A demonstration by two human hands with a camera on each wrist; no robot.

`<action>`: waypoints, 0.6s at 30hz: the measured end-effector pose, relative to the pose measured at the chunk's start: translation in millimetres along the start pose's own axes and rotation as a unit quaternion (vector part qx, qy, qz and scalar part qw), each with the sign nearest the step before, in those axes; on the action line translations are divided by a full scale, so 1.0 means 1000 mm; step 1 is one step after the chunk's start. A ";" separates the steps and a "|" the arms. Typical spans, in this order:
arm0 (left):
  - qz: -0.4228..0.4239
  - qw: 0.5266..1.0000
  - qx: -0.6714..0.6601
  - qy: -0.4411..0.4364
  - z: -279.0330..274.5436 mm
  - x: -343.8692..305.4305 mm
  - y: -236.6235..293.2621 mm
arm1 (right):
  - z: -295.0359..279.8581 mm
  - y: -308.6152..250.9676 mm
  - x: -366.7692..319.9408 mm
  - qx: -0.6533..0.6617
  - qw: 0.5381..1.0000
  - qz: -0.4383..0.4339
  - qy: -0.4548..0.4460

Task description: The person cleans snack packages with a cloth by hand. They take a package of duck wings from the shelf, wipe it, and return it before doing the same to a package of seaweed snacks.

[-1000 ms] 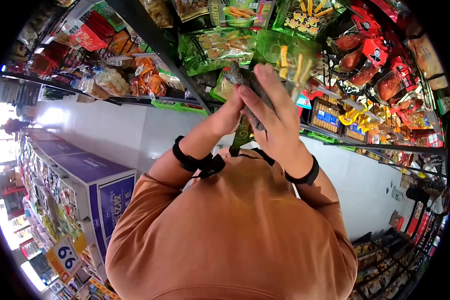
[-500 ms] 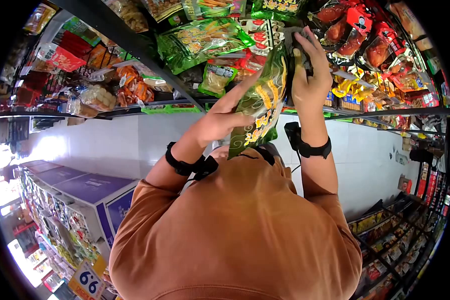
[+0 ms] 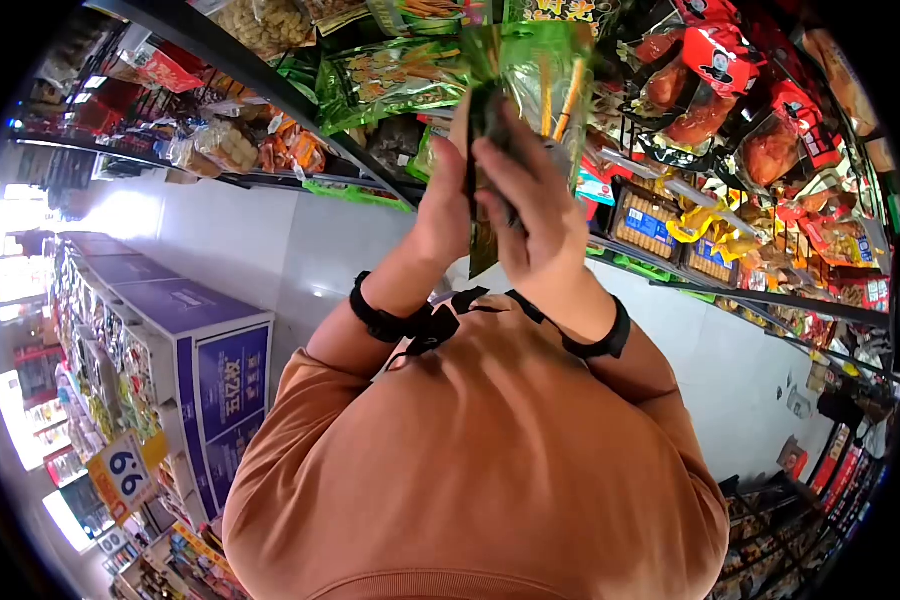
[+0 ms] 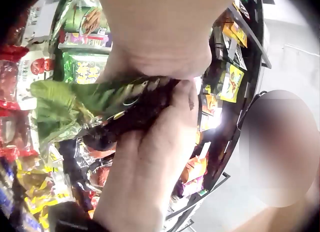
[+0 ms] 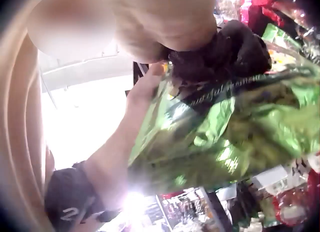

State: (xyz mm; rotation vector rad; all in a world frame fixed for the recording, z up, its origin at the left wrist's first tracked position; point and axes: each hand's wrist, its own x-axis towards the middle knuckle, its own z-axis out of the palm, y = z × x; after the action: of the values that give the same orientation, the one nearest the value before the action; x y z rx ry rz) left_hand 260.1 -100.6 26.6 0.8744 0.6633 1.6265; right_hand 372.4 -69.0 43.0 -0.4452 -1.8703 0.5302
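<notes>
A shiny green snack bag (image 3: 520,65) with stick-shaped snacks printed on it stands upright in front of the chest. My left hand (image 3: 442,205) holds it from the left side, fingers mostly hidden behind the bag. A dark grey cloth (image 5: 230,51) is bunched under my right hand (image 3: 545,205), which presses it against the bag's face. In the left wrist view the green bag (image 4: 65,104) sticks out between both hands, with dark cloth (image 4: 135,114) between it and the right hand.
Shelves ahead hold another green bag (image 3: 390,85), red-labelled packs of meat (image 3: 715,60) and trays of rolled biscuits (image 3: 645,220). A black shelf rail (image 3: 260,75) slants at upper left. Behind on the left is a purple display counter (image 3: 180,300) with a price sign (image 3: 125,475).
Half a second ago the bag was tilted, with the right hand and cloth out at its right. Now the bag's printed side is turned and the hands have come together over it.
</notes>
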 end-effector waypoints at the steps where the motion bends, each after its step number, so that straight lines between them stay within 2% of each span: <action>1: -0.025 0.999 -0.010 0.024 -0.001 0.001 -0.004 | -0.002 0.003 -0.004 0.009 1.000 -0.012 -0.025; 2: -0.050 0.997 -0.021 0.050 -0.002 0.002 -0.006 | -0.005 0.007 -0.007 0.019 0.998 -0.024 -0.051; 3: -0.040 0.995 -0.067 0.060 0.001 0.003 -0.011 | -0.010 0.010 -0.007 0.026 0.998 -0.025 -0.056; 6: 0.000 0.995 -0.059 0.077 0.022 0.002 -0.022 | -0.025 0.031 -0.005 0.014 0.994 -0.072 -0.087; 8: 0.006 0.996 -0.034 0.084 0.026 0.004 -0.024 | -0.033 0.049 -0.006 -0.035 0.985 -0.157 -0.056; 9: 0.072 0.996 0.033 0.044 0.027 0.006 -0.027 | -0.040 0.050 -0.004 -0.052 0.987 -0.136 -0.069; 10: 0.138 0.985 0.103 0.003 0.028 0.009 -0.027 | -0.038 0.058 -0.002 -0.034 0.990 -0.137 -0.025; 11: 0.147 0.982 0.114 -0.017 0.031 0.013 -0.023 | -0.041 0.060 0.002 -0.074 0.988 -0.138 -0.012; 13: 0.150 0.976 0.160 0.007 0.037 0.013 -0.023 | -0.043 0.070 0.008 -0.132 0.983 -0.127 0.023; 14: 0.145 0.974 0.170 0.021 0.038 0.012 -0.022 | -0.041 0.069 0.012 -0.057 0.994 -0.075 0.047; 16: 0.147 0.973 0.177 0.023 0.032 0.012 -0.019 | -0.041 0.064 0.019 -0.040 0.995 -0.045 0.085; 18: 0.147 0.971 0.185 0.035 0.026 0.011 -0.015 | -0.046 0.072 0.028 -0.108 0.987 -0.049 0.106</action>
State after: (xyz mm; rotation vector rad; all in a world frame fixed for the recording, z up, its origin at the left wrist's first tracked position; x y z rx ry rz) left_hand 288.9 -87.0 31.7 1.2371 0.9420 1.8336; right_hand 409.6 12.5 39.2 -0.5291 -1.7400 0.2055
